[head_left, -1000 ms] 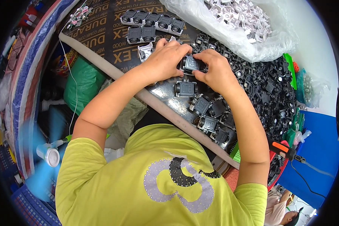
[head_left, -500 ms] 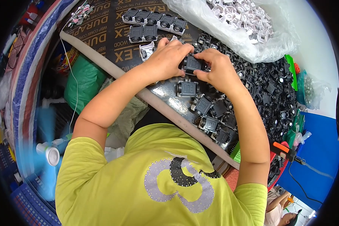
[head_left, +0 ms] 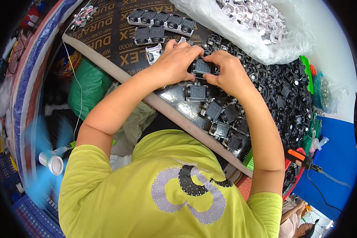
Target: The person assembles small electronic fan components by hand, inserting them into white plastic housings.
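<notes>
- Both hands have barely shifted over the last second: left hand [head_left: 176,59] and right hand [head_left: 226,71] stay pinched on one small black housing [head_left: 202,66].
- It sits just above the bench [head_left: 107,35], beside the black parts heap [head_left: 281,91]; fitting seems ongoing.

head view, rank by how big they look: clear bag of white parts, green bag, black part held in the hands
1. clear bag of white parts
2. green bag
3. black part, by far the smallest, held between both hands
</notes>
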Action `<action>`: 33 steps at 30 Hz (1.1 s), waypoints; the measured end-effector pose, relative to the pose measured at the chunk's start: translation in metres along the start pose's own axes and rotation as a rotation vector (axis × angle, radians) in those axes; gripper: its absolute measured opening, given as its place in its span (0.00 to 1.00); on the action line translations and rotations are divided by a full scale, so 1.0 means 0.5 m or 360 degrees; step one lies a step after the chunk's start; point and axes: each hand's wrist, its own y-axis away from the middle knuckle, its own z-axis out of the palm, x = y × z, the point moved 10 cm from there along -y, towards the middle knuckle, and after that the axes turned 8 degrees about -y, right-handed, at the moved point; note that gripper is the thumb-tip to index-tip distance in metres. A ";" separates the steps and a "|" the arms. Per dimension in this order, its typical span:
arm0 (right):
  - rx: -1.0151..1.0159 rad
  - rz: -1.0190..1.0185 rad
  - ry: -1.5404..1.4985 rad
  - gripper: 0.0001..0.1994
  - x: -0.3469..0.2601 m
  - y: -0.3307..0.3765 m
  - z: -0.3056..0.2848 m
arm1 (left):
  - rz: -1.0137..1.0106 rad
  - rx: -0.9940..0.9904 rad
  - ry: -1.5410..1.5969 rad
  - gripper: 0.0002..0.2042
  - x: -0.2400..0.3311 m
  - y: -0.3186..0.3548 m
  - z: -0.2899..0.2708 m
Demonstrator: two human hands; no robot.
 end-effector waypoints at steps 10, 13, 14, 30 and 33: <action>-0.0068 -0.0025 0.0104 0.23 0.023 0.012 0.016 | 0.0022 -0.0013 -0.0012 0.36 0.010 -0.001 -0.001; -0.0056 0.0110 0.0137 0.23 0.036 0.019 0.022 | 0.0073 -0.0015 0.0007 0.35 0.021 -0.006 -0.003; -0.0040 0.0189 0.0119 0.24 0.042 0.021 0.025 | 0.0097 -0.0017 0.0019 0.34 0.025 -0.007 -0.005; 0.0530 0.1952 0.1378 0.18 0.461 0.371 -0.427 | 0.0549 0.0107 -0.0155 0.16 0.061 0.013 -0.061; 0.0600 0.1802 0.1341 0.15 0.470 0.343 -0.399 | 0.0334 0.0275 0.0119 0.11 -0.029 0.006 -0.112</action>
